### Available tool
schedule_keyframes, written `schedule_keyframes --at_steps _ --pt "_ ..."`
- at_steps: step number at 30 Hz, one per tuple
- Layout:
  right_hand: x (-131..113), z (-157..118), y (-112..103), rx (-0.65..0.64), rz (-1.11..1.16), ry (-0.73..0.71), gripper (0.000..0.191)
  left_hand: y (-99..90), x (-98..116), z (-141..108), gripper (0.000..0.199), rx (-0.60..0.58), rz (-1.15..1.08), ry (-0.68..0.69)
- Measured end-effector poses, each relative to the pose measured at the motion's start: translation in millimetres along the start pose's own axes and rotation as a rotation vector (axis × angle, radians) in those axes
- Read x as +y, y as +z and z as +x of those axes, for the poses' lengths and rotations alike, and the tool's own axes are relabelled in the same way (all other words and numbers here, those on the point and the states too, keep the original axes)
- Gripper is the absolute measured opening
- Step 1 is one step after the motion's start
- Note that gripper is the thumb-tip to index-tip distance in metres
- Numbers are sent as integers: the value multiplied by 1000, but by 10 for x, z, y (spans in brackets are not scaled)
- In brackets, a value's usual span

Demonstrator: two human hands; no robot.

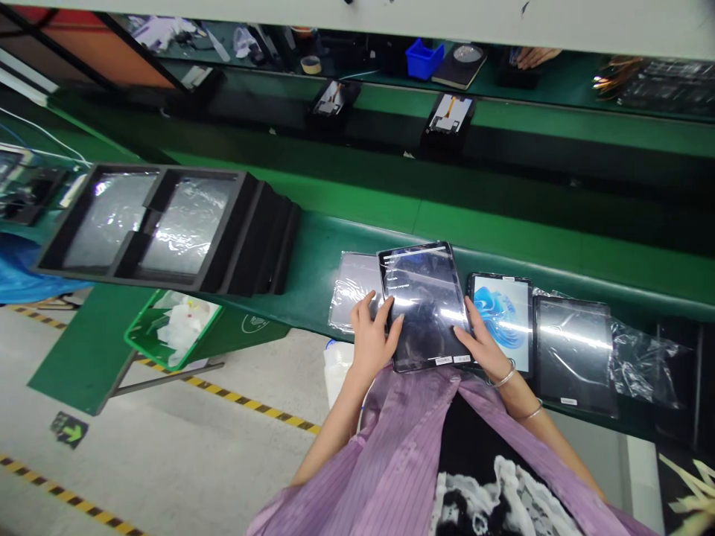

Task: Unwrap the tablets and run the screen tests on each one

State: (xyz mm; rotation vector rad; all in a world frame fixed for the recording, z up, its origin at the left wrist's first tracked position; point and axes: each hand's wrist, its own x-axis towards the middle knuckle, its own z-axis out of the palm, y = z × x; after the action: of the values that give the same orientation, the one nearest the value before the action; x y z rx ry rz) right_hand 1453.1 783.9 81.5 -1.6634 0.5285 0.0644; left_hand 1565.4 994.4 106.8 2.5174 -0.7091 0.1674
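A black tablet (424, 313) with a text menu on its dark screen is tilted over the near edge of the green bench, just in front of my body. At its left edge, my left hand (374, 335) grips it with fingers on the rim and screen. My right hand (485, 344) holds the lower right edge, thumb over the glass. Under and left of it lies a flat grey device in clear plastic (353, 286). Close by my right hand lies a tablet with a lit blue swirl picture (503, 316); beyond it is a dark tablet under film (575, 346).
Stacked black foam trays (246, 238) with bagged panels stand at the left. Crumpled clear plastic (642, 361) lies right. A green bin (184, 327) with white waste sits below the bench. Across, a dark conveyor carries open devices (450, 115); another person's hand (536, 56) shows behind.
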Motion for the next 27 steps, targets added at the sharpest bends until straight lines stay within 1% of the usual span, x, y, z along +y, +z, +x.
schedule_keyframes --at_steps 3,6,9,12,14,17,19,23,27 --pt "14 4 0 -2 1 -8 89 32 40 89 47 -26 37 -59" --pt "16 8 0 5 0 -13 87 53 61 267 51 -32 50 -110" --pt "8 8 -2 11 6 -3 88 66 76 438 52 -40 72 -136" --pt "5 6 -6 12 21 -2 88 71 83 511 52 -52 86 -138" --pt "10 6 -10 7 30 -1 87 65 76 490 51 -20 37 -95" --pt "22 10 -14 5 45 4 85 44 59 379 44 77 -44 -24" --pt "27 14 -15 7 44 -1 85 26 56 278 39 87 -53 0" --pt "33 20 -17 4 49 -5 84 -24 70 81 35 -12 -73 76" --pt "41 24 -20 -2 104 7 84 -108 63 -79 35 -131 -138 241"
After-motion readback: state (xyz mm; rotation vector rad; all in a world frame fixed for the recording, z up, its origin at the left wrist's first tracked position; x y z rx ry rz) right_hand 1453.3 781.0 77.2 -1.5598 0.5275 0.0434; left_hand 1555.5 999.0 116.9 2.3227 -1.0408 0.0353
